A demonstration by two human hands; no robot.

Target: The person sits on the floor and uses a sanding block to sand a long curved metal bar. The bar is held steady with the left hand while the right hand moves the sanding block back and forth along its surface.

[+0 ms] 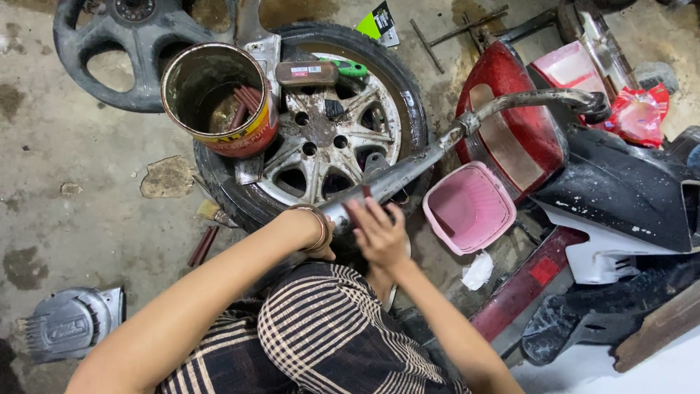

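A long, scuffed grey metal exhaust pipe (437,149) is lying slantwise across a car wheel with a silver alloy rim and black tyre (321,138), its thick muffler end low at the person's hands and its thin curved end rising toward the red and black motorcycle bodywork (583,168) on the right. The left hand (321,237), wearing a copper-coloured bangle at the wrist, is wrapping around the underside of the thick end, fingers curled and mostly hidden beneath the pipe. The right hand (379,233) is lying on top of the same end, fingers spread loosely and pressing flat against the metal rather than clenching. Both forearms are reaching forward from the bottom of the view, over a lap in dark checked cloth (321,343), and converging at the pipe.

A rusty round tin can with a yellow and red label (219,98) is standing on the tyre's upper left, and a brown block with a green handle (321,71) is resting on the rim. A pink ribbed plastic basket (470,208) is sitting just right of the hands on the stained concrete floor (80,146).
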